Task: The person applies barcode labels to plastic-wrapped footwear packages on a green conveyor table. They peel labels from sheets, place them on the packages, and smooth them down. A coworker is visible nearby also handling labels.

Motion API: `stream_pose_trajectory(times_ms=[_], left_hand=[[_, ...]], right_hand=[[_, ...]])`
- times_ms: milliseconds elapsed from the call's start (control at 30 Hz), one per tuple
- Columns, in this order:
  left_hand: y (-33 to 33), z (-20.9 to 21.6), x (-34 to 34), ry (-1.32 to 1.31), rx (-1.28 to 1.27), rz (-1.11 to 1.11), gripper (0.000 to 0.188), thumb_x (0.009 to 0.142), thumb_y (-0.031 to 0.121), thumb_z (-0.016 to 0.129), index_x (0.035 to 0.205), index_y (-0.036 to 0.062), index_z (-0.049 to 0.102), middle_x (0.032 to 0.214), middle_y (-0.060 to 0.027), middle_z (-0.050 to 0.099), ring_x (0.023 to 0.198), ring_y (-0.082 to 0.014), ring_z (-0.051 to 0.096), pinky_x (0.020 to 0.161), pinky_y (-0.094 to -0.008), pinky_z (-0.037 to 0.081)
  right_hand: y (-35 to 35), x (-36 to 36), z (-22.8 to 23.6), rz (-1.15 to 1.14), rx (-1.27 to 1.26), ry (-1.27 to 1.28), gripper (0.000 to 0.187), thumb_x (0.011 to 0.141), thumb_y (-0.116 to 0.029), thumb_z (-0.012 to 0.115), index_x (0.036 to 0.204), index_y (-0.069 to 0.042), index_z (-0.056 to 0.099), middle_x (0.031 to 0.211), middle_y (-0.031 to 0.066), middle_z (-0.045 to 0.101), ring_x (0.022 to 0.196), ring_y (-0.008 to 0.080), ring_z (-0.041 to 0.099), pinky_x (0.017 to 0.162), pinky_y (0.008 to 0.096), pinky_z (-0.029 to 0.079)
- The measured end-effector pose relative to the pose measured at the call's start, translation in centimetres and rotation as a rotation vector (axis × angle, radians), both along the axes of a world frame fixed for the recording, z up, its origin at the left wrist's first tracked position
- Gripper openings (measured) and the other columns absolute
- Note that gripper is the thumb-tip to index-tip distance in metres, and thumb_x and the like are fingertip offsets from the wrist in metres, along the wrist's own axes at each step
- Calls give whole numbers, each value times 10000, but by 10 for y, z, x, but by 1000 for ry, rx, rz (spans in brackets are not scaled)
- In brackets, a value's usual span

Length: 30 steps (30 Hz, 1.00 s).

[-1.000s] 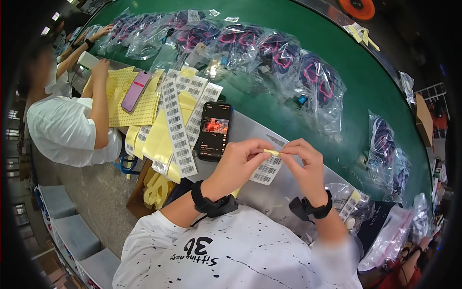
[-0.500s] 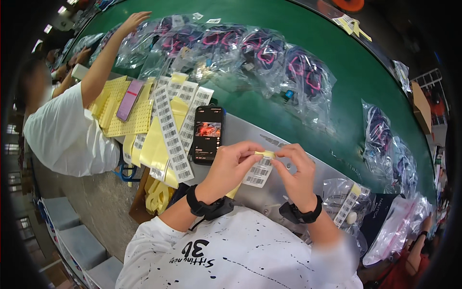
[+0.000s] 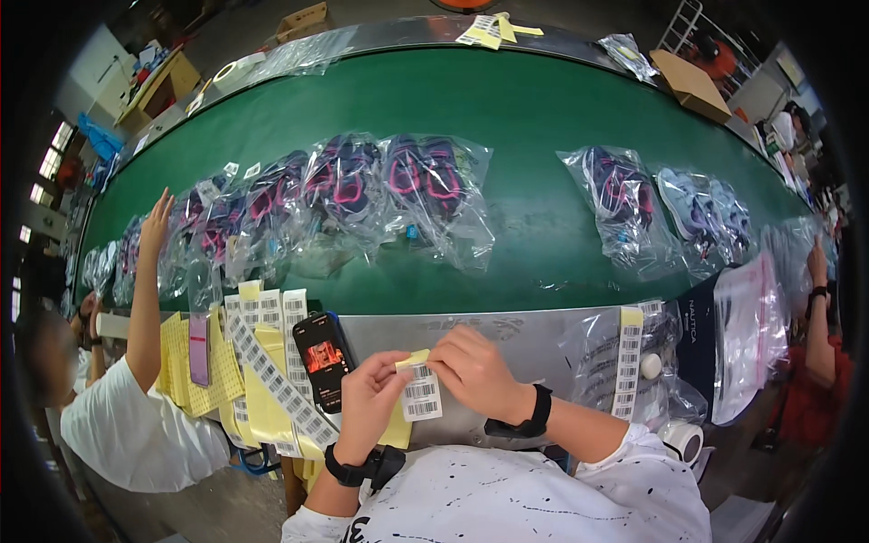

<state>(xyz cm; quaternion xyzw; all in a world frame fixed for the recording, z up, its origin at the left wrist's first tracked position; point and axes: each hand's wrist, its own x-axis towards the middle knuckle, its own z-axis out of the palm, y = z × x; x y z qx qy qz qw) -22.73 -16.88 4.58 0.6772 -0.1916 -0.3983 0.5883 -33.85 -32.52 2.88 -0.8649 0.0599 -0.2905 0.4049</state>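
A short strip of white barcode stickers [image 3: 422,398] with a yellow top edge hangs between my hands above the metal table rim. My left hand [image 3: 369,391] pinches its left upper edge. At the upper right corner of the strip, the fingers of my right hand [image 3: 472,366] are pressed together; whether a loose sticker is between them is too small to make out. Left of my left hand lies a phone [image 3: 322,357] with a lit screen. Long barcode sticker strips [image 3: 281,385] and yellow backing sheets [image 3: 269,346] lie beside it.
Clear bags of dark-and-pink shoes [image 3: 425,176] line the green surface [image 3: 516,109]. Right of me are a bag with a sticker strip [image 3: 626,362] and a stack of plastic bags [image 3: 747,335]. At left, a co-worker's arm [image 3: 145,299] reaches over the bags.
The view has swung to the right and up, showing more of the green surface. My hands stay on the sticker strip, with the right hand turned more over its corner.
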Motion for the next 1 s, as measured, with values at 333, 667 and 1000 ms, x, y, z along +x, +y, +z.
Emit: stream_pose_trajectory(times_ms=[333,667,1000], left_hand=[[-5,7,17,-18,67,-3,462,879,-75,593,1312,-83,432,1257,-224,592,1010,-222,675,802,-271,566],[-10,-1,11,5,57,6,455,891,-57,597,1313,-84,428,1268,-232,584,1003,-216,672,803,-268,558],[-25,-3,4,62,86,-38,452,905,-53,588,1324,-81,421,1246,-206,596,985,-196,676,792,-258,558]], right_hand=[[-117,48,45,-174,349,-121,256,890,-25,554,1144,-18,530,956,144,592,889,282,580,781,356,473],[-256,101,-97,-214,-357,329,710,894,-41,541,1521,-140,222,1127,161,674,1197,353,532,1027,423,395],[-323,155,-98,-481,700,169,124,819,-101,701,861,5,653,664,49,574,543,134,513,491,286,428]])
